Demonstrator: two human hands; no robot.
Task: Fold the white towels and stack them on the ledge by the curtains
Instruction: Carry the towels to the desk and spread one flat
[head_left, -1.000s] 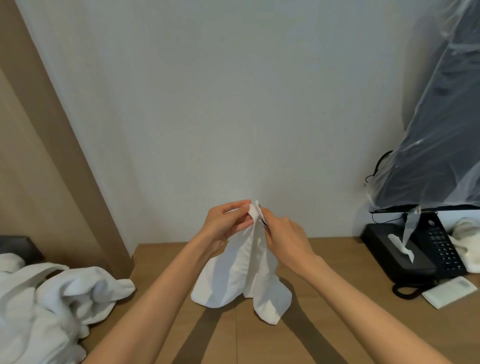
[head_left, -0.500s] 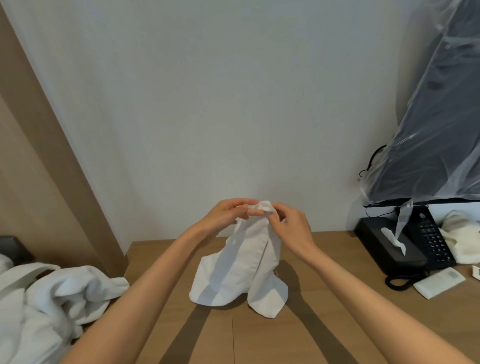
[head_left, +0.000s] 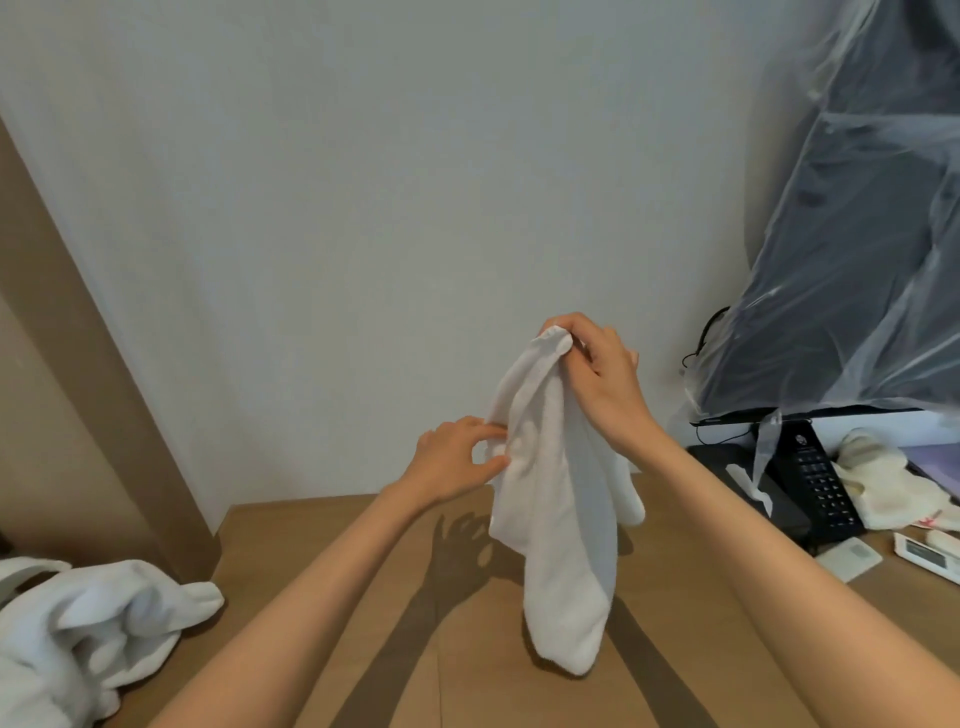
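Observation:
A small white towel (head_left: 556, 525) hangs bunched in the air above the wooden desk (head_left: 467, 686), its lower end just touching the desk top. My right hand (head_left: 602, 379) pinches the towel's top corner and holds it up. My left hand (head_left: 457, 457) is lower and to the left, its thumb and fingers pinching the towel's left edge. A heap of more white towels (head_left: 78, 629) lies at the lower left. No ledge or curtains appear in view.
A black telephone (head_left: 815, 483) and a black tissue box (head_left: 748, 483) stand at the desk's right, under a screen wrapped in plastic film (head_left: 852, 249). A cream cloth (head_left: 878, 483) and white cards (head_left: 852, 558) lie beside them. A brown wooden panel (head_left: 78, 364) rises at the left.
My right hand has lifted the towel's top corner higher and to the right. My left hand has let go of the top and slid down to the towel's left edge.

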